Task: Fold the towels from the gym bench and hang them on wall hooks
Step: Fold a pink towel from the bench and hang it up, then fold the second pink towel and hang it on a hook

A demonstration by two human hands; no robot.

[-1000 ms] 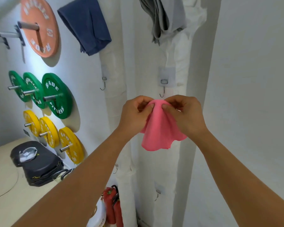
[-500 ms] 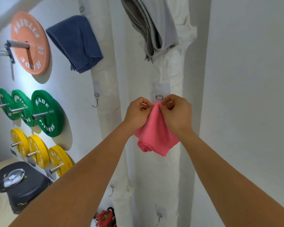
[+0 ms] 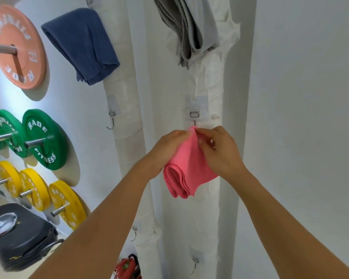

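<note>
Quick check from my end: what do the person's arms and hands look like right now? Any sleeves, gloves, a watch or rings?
Both forearms are bare as far as the frame shows, with no sleeve visible. The left hand and right hand wear no gloves, and neither wrist carries a watch or band. I can see no rings, though some fingers are hidden. No markings show on either arm.

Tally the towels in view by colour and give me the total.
Blue towel, hanging: 1
Grey towel, hanging: 1
Pink towel, pinched at its top by the left hand and right hand just under a wall hook: 1
Total: 3
</note>
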